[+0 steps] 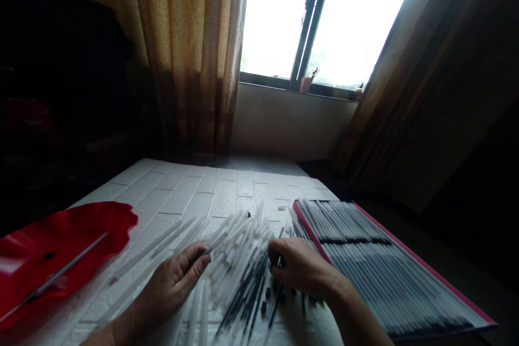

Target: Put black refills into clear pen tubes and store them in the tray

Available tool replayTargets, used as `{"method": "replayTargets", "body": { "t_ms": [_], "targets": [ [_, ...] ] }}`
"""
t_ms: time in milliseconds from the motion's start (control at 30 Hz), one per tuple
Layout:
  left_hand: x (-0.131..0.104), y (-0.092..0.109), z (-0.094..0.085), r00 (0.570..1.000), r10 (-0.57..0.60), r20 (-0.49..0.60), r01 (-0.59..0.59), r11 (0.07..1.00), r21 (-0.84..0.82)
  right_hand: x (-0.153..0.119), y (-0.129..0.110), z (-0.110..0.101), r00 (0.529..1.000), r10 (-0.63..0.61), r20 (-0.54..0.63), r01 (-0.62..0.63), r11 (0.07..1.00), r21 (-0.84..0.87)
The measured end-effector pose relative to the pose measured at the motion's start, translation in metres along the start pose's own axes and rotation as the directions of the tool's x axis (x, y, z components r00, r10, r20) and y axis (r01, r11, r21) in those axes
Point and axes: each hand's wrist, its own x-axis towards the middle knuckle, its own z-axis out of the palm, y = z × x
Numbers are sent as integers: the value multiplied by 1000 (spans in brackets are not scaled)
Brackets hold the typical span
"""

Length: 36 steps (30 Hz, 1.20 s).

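My left hand (178, 281) is closed, with a translucent tube (217, 241) pinched between thumb and fingers. Over the dark thin rods (247, 292), my right hand (298, 265) is closed, fingertips pressed together; whatever it holds is hard to make out. Between the hands lies a loose pile of white translucent tubes (233, 259). Small black caps (264, 307) are scattered below my right hand. A pink-edged box (373, 265) on the right holds rows of clear tubes with dark ends.
A red scalloped tray (101, 221) at the left holds a long thin rod and a small dark piece. The table (178, 189) has a white brick pattern. Behind it are curtains (190, 54) and a window with a pink cup (306, 84) on the sill.
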Motion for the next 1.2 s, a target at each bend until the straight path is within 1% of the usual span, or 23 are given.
{"method": "replayTargets", "body": {
  "t_ms": [67,133,167,200,267,300,333,367,467,533,700,833,933,1033,1200],
  "targets": [
    [-2,-1,1,1000,26,15,-27,999,45,1,1,-2,999,-3,-51,9,993,116],
    [-5,-2,3,997,61,41,-65,994,93,2,-1,-2,993,0,-121,35,957,289],
    [-6,-2,5,995,84,61,-91,989,116,3,-4,-1,988,9,-154,55,912,406],
    [-8,-3,6,990,110,84,-121,983,135,4,-7,0,984,21,-179,78,845,529],
    [-10,-3,9,979,159,125,-178,971,160,7,-15,6,979,46,-198,116,672,731],
    [-11,-2,10,975,178,134,-199,966,165,8,-20,10,979,50,-195,127,600,790],
    [-11,-2,11,972,194,137,-215,962,167,9,-24,14,980,48,-195,137,555,820],
    [-12,-2,11,969,206,136,-228,959,169,10,-27,18,979,42,-202,148,537,830],
    [-14,-1,12,963,238,126,-258,949,179,11,-32,27,970,20,-242,190,563,805],
    [-15,-1,12,961,250,117,-270,943,196,10,-34,30,960,2,-279,224,590,776],
    [-14,-2,13,956,274,110,-292,929,228,9,-37,27,937,-41,-348,287,660,694],
    [-13,0,13,955,273,116,-294,922,251,9,-39,23,898,-115,-424,357,752,553],
    [-12,1,12,954,273,123,-296,918,262,9,-39,21,871,-183,-456,405,794,454],
    [-12,1,12,953,274,127,-298,918,260,9,-37,20,856,-229,-464,433,809,399],
    [-13,2,12,946,299,127,-323,910,261,8,-32,20,865,-304,-399,451,818,356]
  ]
}}
